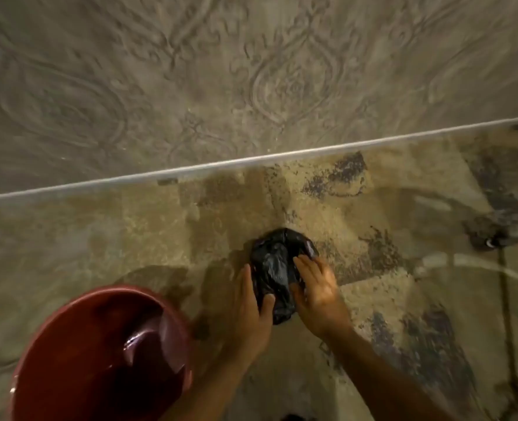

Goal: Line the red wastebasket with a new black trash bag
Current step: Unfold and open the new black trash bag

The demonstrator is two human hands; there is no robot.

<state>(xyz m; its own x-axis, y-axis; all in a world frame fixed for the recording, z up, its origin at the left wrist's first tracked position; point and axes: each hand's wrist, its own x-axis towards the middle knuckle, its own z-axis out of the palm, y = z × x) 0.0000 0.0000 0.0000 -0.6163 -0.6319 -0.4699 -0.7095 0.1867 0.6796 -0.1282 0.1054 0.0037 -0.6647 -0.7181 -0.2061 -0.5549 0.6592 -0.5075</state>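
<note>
A crumpled black trash bag (274, 264) lies bunched on the patterned rug, in the lower middle of the head view. My left hand (251, 305) grips its left side, thumb pressed on the plastic. My right hand (317, 287) holds its right side with fingers spread over the top. The red wastebasket (69, 329) stands at the lower left, mouth up, with nothing visible inside, about a hand's width left of my left forearm.
The worn beige and dark rug (373, 268) covers the floor under my hands. A pale rug with a raised swirl pattern (191, 71) lies beyond, its white edge (251, 161) running diagonally. A dark cable (505, 284) runs along the right side.
</note>
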